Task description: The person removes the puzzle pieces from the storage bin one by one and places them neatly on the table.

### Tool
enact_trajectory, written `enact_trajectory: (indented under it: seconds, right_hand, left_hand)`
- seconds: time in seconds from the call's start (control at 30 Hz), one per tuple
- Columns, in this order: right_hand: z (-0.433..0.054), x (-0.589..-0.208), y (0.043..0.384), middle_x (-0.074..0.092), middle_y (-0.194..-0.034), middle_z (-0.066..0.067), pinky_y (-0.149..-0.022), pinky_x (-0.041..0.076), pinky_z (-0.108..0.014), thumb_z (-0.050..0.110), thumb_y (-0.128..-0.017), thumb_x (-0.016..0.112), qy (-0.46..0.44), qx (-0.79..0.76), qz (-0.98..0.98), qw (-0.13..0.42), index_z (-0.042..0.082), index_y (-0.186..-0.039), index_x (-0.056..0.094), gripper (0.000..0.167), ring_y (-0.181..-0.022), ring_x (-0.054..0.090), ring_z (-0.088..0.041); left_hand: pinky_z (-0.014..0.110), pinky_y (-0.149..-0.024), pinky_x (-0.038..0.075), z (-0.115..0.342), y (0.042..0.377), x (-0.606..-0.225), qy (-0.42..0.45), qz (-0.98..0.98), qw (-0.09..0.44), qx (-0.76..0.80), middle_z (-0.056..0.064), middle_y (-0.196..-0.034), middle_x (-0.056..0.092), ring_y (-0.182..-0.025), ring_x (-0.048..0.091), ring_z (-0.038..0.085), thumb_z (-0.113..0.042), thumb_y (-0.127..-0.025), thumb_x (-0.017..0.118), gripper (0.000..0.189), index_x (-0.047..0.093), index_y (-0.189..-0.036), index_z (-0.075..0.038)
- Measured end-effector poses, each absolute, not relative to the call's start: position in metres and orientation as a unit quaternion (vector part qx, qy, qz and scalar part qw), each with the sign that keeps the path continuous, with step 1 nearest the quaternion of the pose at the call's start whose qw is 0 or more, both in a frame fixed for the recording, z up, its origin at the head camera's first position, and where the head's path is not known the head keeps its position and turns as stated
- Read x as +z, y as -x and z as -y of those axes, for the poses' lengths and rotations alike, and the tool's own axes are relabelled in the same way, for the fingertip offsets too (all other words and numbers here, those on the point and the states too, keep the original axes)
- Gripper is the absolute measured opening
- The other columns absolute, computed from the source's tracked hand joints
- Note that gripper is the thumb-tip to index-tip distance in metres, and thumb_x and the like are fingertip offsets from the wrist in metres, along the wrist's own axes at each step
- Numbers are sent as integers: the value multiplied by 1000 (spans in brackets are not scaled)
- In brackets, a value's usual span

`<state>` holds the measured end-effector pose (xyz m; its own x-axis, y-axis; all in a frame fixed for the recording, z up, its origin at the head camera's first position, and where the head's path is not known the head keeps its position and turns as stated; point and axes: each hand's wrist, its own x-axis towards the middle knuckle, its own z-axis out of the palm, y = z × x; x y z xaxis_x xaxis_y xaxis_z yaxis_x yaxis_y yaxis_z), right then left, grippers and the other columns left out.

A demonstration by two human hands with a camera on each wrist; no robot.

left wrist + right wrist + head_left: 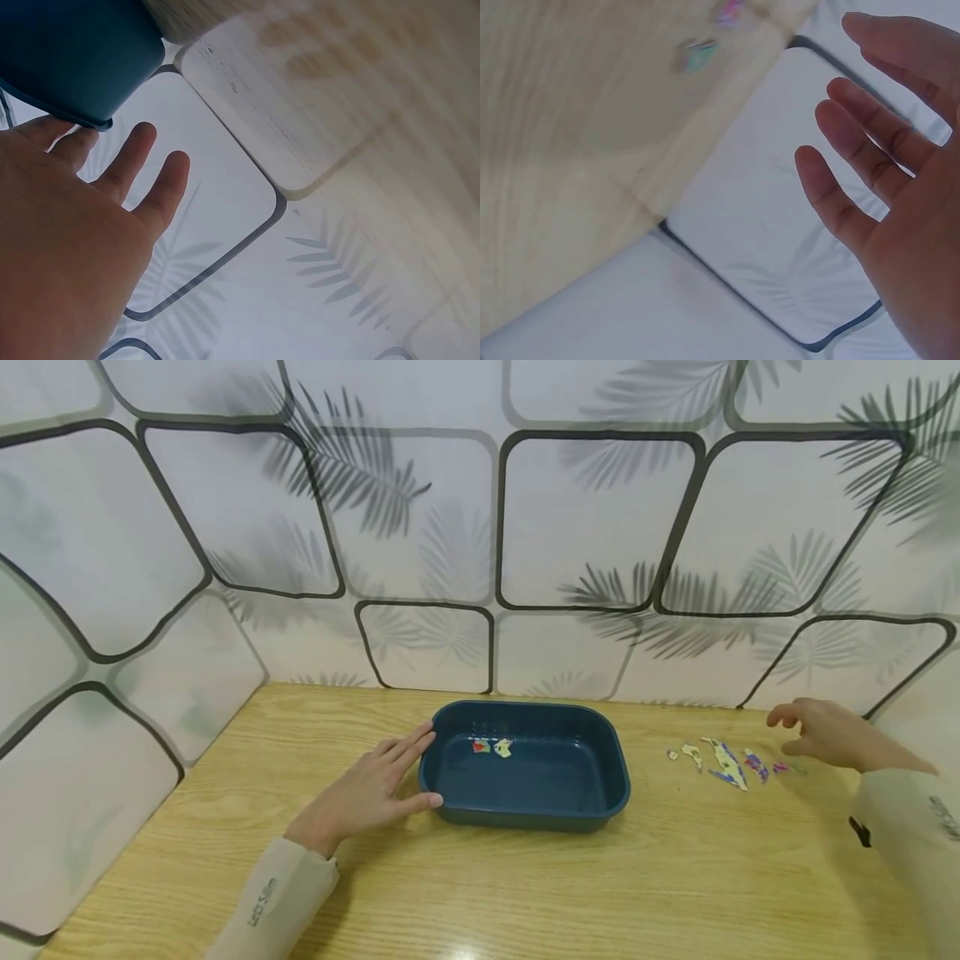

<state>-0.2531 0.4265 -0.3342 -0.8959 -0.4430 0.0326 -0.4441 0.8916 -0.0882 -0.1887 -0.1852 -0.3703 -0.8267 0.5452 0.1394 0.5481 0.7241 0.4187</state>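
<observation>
A dark blue rectangular basin [525,817] sits on the wooden table, with two small colourful scraps [503,748] on its bottom. My left hand [367,789] rests at its left end, fingertips and thumb at the rim; in the left wrist view the fingers spread out straight beside the basin wall [112,67]. Over the table's right side, my right hand [828,735] hangs with loosely bent fingers and nothing in it. Below and left of it lies a row of several torn-looking scraps [726,766], cream, blue and pink. A greenish scrap [699,55] shows in the right wrist view.
The wood-grain table [510,893] meets a wall covering [420,643] with dark outlines and leaf prints close behind the basin. A small black object [859,832] is by the right sleeve [907,827].
</observation>
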Motion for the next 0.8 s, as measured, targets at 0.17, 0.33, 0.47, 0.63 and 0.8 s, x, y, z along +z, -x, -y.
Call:
enact_trajectory:
  seconds: [0.17, 0.33, 0.47, 0.63, 0.8]
  right_hand:
    - [-403, -319, 257, 65, -93, -18, -71, 53, -54, 2, -79, 78, -231, 53, 972, 1, -10, -108, 67, 33, -84, 64, -39]
    - [-382, -309, 262, 65, -95, -14, -72, 53, -52, 4, -81, 78, -251, 58, 966, 9, -7, -109, 67, 32, -85, 64, -36]
    - [-369, -302, 266, 65, -94, -11, -73, 53, -51, 6, -82, 78, -252, 63, 966, 7, -7, -111, 67, 34, -84, 65, -33]
    - [-350, -295, 267, 65, -97, -11, -71, 53, -48, 8, -83, 78, -254, 69, 965, 7, -6, -114, 67, 36, -83, 65, -29]
    - [-328, -288, 268, 66, -98, -13, -72, 52, -49, 8, -84, 79, -272, 66, 960, 15, -7, -114, 67, 36, -84, 64, -30]
  left_hand:
    - [67, -108, 30, 185, 188, -371, 294, 928, 3, -230, 8, -168, 19, -139, 37, 41, -56, -98, 60, 87, 28, -160, -4]
    - [67, -108, 30, 186, 188, -371, 295, 927, 5, -231, 7, -168, 19, -139, 37, 40, -56, -98, 60, 87, 28, -161, -4]
    - [66, -108, 31, 185, 188, -371, 293, 928, 4, -230, 7, -168, 19, -139, 38, 39, -56, -98, 60, 87, 28, -161, -4]
    - [66, -109, 30, 185, 188, -371, 294, 928, 3, -229, 8, -168, 19, -140, 37, 40, -56, -98, 59, 88, 28, -160, -4]
    - [66, -108, 31, 185, 188, -370, 294, 928, 6, -229, 11, -167, 21, -139, 38, 40, -56, -97, 60, 88, 29, -160, -3]
